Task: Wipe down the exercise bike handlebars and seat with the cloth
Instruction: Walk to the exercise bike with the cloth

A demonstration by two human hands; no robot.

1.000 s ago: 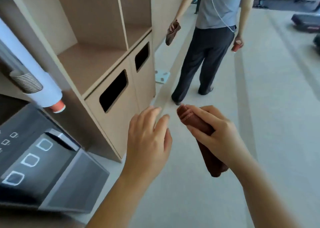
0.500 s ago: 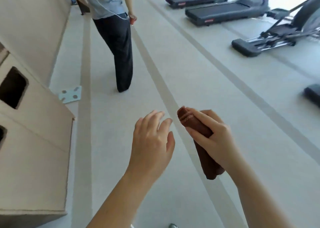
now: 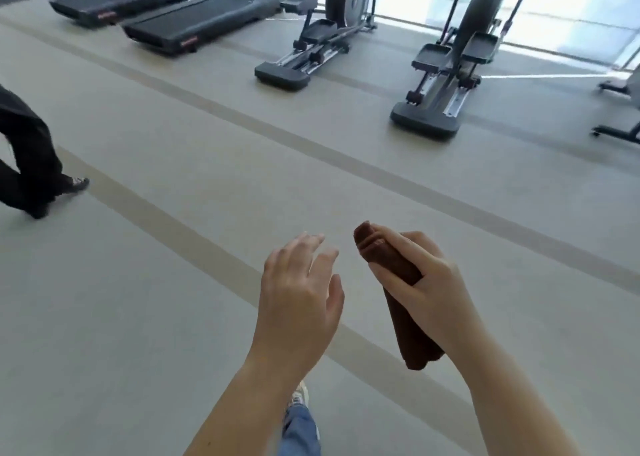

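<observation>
My right hand [image 3: 424, 282] grips a folded dark brown cloth [image 3: 407, 320] around its middle, holding it upright in front of me. Both ends of the cloth stick out past my fingers. My left hand [image 3: 299, 293] hovers just left of the cloth, fingers apart, holding nothing and not touching it. At the far right edge only the base of another machine [image 3: 620, 109] shows; I cannot tell whether it is the exercise bike. No handlebars or seat are in view.
Two elliptical trainers [image 3: 308, 50] [image 3: 446, 74] stand along the window ahead. Two treadmills [image 3: 194, 22] sit at the upper left. Another person's dark-trousered legs [image 3: 27, 164] are at the left edge. Grey floor with darker stripes [image 3: 173, 227] lies between. My own leg and shoe [image 3: 299, 417] show below.
The view has swung right, from the wooden cabinet and standing person to the gym machines. My hands keep the same pose, the right holding the cloth.
</observation>
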